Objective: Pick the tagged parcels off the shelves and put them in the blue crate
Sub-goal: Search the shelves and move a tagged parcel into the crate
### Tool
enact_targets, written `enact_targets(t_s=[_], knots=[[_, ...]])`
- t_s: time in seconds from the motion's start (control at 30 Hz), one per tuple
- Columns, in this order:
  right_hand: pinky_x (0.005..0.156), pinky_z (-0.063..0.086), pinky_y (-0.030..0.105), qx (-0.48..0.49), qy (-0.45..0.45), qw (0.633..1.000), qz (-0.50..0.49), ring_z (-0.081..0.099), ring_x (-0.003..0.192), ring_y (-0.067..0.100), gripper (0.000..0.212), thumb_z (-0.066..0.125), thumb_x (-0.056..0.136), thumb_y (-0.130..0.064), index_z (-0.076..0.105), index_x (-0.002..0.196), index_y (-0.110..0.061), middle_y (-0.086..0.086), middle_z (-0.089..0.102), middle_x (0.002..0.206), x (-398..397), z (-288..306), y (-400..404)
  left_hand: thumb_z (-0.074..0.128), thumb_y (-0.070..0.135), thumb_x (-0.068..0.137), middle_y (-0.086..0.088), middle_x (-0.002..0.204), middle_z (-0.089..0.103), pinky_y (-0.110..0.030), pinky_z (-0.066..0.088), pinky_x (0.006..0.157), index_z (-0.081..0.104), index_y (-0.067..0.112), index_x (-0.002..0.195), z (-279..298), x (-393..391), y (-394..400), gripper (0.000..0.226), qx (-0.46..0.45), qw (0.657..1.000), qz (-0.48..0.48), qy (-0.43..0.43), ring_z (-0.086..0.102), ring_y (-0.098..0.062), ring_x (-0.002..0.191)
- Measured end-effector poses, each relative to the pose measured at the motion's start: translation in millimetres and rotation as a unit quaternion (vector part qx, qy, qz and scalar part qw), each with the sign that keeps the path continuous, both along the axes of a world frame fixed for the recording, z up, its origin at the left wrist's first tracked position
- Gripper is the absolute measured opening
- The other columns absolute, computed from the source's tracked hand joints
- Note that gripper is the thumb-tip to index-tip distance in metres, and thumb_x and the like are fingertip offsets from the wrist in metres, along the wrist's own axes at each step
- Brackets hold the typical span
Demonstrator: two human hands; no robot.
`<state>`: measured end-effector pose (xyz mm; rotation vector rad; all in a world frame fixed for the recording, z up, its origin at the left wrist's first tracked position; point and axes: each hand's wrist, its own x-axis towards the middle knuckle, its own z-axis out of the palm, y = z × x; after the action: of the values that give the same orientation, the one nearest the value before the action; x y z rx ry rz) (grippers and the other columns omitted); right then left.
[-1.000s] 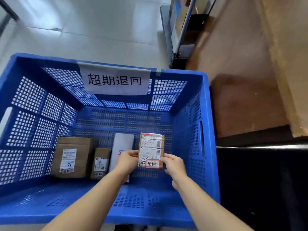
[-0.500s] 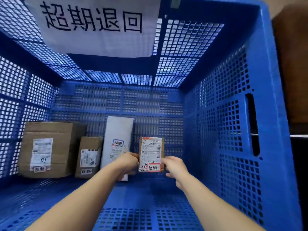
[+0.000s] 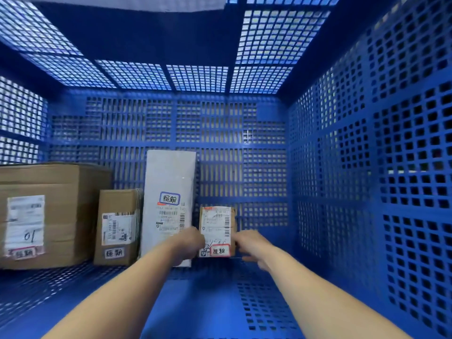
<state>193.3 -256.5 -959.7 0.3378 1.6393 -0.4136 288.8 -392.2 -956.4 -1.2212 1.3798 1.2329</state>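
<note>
Both hands, left (image 3: 189, 243) and right (image 3: 249, 243), grip the small red-tagged brown cardboard parcel (image 3: 217, 228) at lower centre, inside the blue perforated plastic crate (image 3: 367, 167); three tagged parcels already stand at its left; release remains.

Daylight shines through the mesh of the blue perforated plastic crate (image 3: 342, 167) at its far and left walls, while the right wall's holes read dark. The solid band along the far rim lies in deep shadow. The wide lens bows the walls outward at the edges. Slight motion blur softens the labels on the brown cardboard boxes (image 3: 49, 216).
</note>
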Motion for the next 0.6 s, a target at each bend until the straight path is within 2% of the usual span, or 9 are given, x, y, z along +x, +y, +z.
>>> enact_targets(t_s=[0.1,0.2,0.27,0.37,0.43,0.5,0.6], knots=[[0.070,0.048,0.024,0.008,-0.016,1.000,0.013,0.057,0.108,0.015,0.037,0.052,0.088,-0.042,0.065,0.115,-0.021,-0.003,0.065,0.117,3,-11,2,0.034,-0.001,0.076,-0.010,0.071,0.052,-0.028,0.031,0.059,0.051,0.006,0.073,-3,2,10,0.018,0.014,1.000,0.007,0.002,0.039,-0.022,0.064],[0.080,0.048,0.025,0.014,-0.031,0.999,0.015,0.055,0.111,0.016,0.038,0.051,0.091,-0.043,0.061,0.118,-0.019,-0.003,0.062,0.118,5,-12,4,0.034,-0.004,0.087,-0.003,0.059,0.043,-0.021,0.024,0.045,0.045,0.010,0.065,8,-5,18,0.029,0.017,1.000,0.010,0.002,0.032,-0.014,0.052],[0.081,0.046,0.025,0.014,-0.032,0.999,0.012,0.054,0.110,0.016,0.036,0.048,0.093,-0.043,0.058,0.116,-0.018,-0.004,0.059,0.109,4,-6,4,0.033,-0.005,0.089,-0.002,0.059,0.041,-0.021,0.024,0.042,0.042,0.012,0.061,15,-9,20,0.034,0.014,1.000,0.009,0.001,0.032,-0.013,0.052],[0.084,0.047,0.026,0.011,-0.018,1.000,0.008,0.053,0.107,0.016,0.032,0.046,0.095,-0.041,0.057,0.116,-0.018,-0.004,0.057,0.105,0,9,3,0.033,-0.006,0.088,-0.005,0.064,0.040,-0.023,0.027,0.050,0.041,0.009,0.064,22,-10,17,0.029,0.016,1.000,-0.014,0.001,0.032,-0.016,0.056],[0.085,0.048,0.028,0.002,-0.002,1.000,-0.004,0.054,0.108,0.017,0.025,0.044,0.095,-0.035,0.058,0.109,-0.019,-0.002,0.057,0.107,-3,26,1,0.035,-0.003,0.088,-0.008,0.071,0.043,-0.028,0.031,0.060,0.045,0.005,0.075,38,-11,12,0.018,0.005,1.000,-0.009,-0.003,0.035,-0.020,0.064],[0.081,0.047,0.029,-0.007,0.026,0.999,-0.023,0.056,0.107,0.019,0.020,0.041,0.096,-0.030,0.058,0.096,-0.020,0.000,0.058,0.102,-6,49,-1,0.038,0.001,0.089,-0.009,0.076,0.046,-0.029,0.031,0.063,0.047,0.005,0.086,57,-13,9,0.011,-0.001,1.000,0.025,0.003,0.037,-0.021,0.068],[0.074,0.047,0.030,-0.027,0.084,0.994,-0.067,0.058,0.092,0.020,0.020,0.043,0.097,-0.030,0.055,0.087,-0.018,0.004,0.059,0.090,-10,88,-3,0.046,0.005,0.090,-0.011,0.084,0.052,-0.027,0.036,0.064,0.051,0.008,0.092,92,-20,3,0.006,-0.016,0.997,0.064,0.028,0.045,-0.022,0.072]])
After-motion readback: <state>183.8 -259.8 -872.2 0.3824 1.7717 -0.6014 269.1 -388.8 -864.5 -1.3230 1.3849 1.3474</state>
